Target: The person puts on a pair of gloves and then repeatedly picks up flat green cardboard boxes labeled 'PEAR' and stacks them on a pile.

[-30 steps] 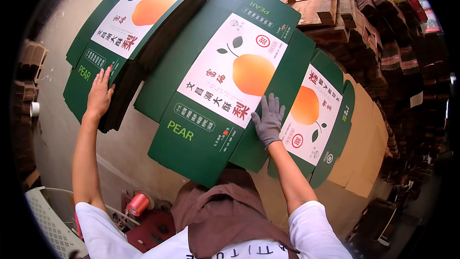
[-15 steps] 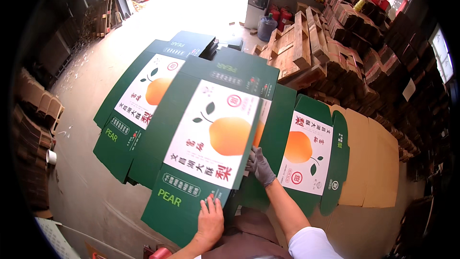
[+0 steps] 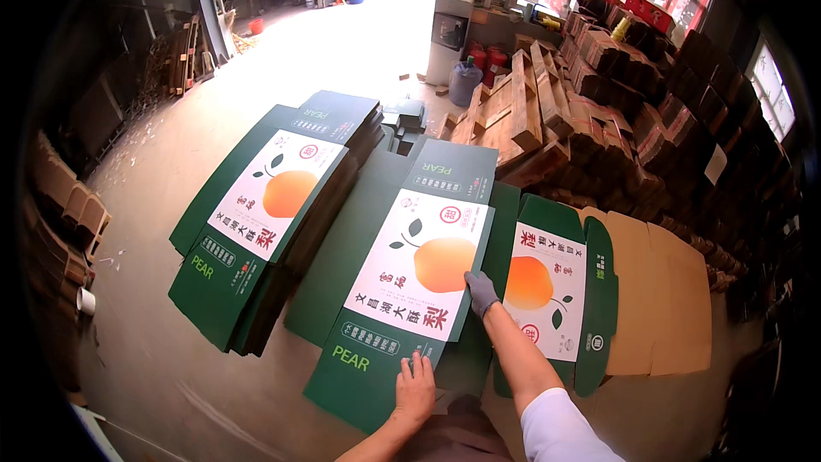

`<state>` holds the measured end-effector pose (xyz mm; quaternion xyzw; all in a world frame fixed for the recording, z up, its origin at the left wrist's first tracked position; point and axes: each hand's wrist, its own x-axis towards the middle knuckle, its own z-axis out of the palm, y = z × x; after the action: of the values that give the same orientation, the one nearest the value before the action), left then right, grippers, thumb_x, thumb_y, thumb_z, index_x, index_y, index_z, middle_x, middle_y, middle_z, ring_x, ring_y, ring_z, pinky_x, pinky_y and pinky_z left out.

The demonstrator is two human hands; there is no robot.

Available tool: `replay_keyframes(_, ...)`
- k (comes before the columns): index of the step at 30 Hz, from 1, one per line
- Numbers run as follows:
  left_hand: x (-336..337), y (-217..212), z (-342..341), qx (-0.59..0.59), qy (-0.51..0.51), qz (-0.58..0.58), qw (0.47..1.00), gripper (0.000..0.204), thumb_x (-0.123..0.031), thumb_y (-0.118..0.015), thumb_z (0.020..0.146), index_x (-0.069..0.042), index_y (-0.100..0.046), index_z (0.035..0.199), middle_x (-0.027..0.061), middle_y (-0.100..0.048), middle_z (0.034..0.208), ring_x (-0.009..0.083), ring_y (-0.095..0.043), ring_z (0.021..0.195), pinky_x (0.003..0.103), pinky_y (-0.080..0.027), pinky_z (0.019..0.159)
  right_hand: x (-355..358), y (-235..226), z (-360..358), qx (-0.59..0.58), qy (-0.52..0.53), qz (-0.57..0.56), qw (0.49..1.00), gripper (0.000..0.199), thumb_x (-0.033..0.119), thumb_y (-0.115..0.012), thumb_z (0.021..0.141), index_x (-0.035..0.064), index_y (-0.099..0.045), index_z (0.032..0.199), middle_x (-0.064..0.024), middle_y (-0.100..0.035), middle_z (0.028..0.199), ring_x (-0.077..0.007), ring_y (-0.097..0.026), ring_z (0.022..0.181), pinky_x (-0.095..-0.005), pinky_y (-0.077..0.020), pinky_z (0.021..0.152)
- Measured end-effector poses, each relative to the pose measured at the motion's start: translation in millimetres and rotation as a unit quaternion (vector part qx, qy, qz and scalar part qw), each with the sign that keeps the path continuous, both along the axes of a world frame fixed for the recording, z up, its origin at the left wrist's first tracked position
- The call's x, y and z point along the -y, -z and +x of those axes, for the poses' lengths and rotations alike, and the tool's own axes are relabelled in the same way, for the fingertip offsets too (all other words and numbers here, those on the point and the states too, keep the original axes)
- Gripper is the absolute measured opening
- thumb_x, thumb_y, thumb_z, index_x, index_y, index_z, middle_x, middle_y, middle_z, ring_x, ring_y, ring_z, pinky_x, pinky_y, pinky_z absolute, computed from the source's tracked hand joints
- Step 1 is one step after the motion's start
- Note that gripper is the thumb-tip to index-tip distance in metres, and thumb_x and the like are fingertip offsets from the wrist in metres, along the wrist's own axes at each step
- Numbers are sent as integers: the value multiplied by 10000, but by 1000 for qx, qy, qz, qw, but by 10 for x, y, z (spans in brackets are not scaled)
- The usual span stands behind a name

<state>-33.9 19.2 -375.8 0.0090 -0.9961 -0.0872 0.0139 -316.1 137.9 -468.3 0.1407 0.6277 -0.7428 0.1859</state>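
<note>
A flat green carton blank [image 3: 410, 274] with a white panel and an orange fruit picture lies in front of me. My bare left hand [image 3: 416, 381] presses flat on its near green edge, fingers spread. My right hand [image 3: 481, 291], in a grey glove, grips the blank's right edge beside the fruit picture. Under that edge lies another green blank [image 3: 556, 291] with the same picture, opened out with its brown inside showing to the right.
A thick stack of the same green blanks [image 3: 256, 231] lies to the left on the concrete floor. Wooden pallets [image 3: 513, 111] and bundles of brown cardboard [image 3: 650, 111] stand behind and to the right. A water dispenser [image 3: 449, 30] stands farther back.
My left hand left the left stack and came down onto the near edge of the middle blank. The view has risen and pulled back. My right hand stayed on the blank's right edge.
</note>
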Motion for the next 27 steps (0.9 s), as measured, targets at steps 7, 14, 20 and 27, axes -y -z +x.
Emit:
replay_keyframes(7,-172,510,-366,59,-18,-28,998,538,-74,-594,802,38,-473,1314,236,-440,1405,414,-452,1254,458,-460,925,-684,-278,278,-142,-67,221,963,514,271,-604,922,-29,-493,1325,-144,-668,1004,-219,-653,890,-323,-520,768)
replay_keyframes(14,-733,439,-577,17,40,-51,998,573,-341,-632,907,-90,-474,1398,227,-533,1285,414,-547,1104,470,-463,932,-4534,-242,1144,-60,188,413,889,260,278,-639,883,38,-664,981,-122,-694,847,-225,-676,741,-324,-525,672)
replay_keyframes(20,-976,645,-1121,190,-34,-26,981,746,-533,-615,877,-117,-390,1455,279,-399,1441,460,-438,1264,524,-384,1042,-7698,-349,1917,208,267,628,700,346,345,-566,850,86,-669,1056,-161,-655,1114,-315,-640,993,-424,-538,818)
replay_keyframes(27,-792,571,-1195,230,-20,-21,973,801,-494,-660,859,-104,-344,1483,295,-347,1471,475,-416,1289,508,-375,1065,-8135,-489,1696,272,175,619,716,522,457,-723,719,40,-655,1026,-188,-657,1042,-335,-670,853,-429,-557,738)
